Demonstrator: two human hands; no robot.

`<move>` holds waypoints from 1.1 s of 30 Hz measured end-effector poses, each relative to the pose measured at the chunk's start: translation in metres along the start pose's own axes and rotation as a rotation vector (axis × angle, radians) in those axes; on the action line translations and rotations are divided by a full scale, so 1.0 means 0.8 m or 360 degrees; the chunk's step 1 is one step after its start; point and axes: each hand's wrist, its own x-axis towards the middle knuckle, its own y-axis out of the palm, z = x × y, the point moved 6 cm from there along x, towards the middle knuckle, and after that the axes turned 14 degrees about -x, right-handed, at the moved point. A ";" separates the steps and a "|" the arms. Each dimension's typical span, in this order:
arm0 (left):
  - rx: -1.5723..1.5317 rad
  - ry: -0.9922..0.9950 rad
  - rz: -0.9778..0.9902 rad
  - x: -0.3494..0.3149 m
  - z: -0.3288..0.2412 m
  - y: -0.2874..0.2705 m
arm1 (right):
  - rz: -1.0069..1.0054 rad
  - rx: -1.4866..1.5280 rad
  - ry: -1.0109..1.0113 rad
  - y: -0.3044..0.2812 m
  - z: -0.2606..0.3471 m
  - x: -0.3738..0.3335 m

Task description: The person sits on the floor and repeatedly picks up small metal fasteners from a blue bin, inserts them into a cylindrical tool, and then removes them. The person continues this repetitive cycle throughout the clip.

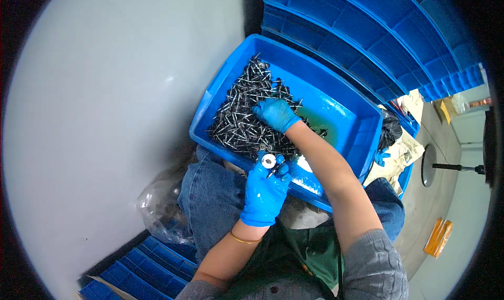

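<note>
A blue plastic bin (362,127) rests on my lap, tilted, with a heap of dark metal screws (244,111) piled in its left half. My right hand (275,113), in a blue glove, reaches into the bin and presses down on the screw pile with fingers bent. My left hand (265,192), also blue-gloved, is at the bin's near rim, pinching a screw with a round silver washer head (269,161) between thumb and fingers. A thin gold bangle (244,239) circles my left wrist.
Stacked blue crates (378,32) stand behind the bin, more blue crates (142,268) lie at lower left beside a clear plastic bag (157,205). A grey wall (105,90) fills the left. A black bag (389,132), a stool base (428,166) and an orange packet (439,237) sit at right.
</note>
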 end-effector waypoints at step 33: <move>0.0173 -0.0110 0.0131 -0.016 0.025 0.018 | 0.0128 0.4154 0.1985 -0.176 0.006 -0.192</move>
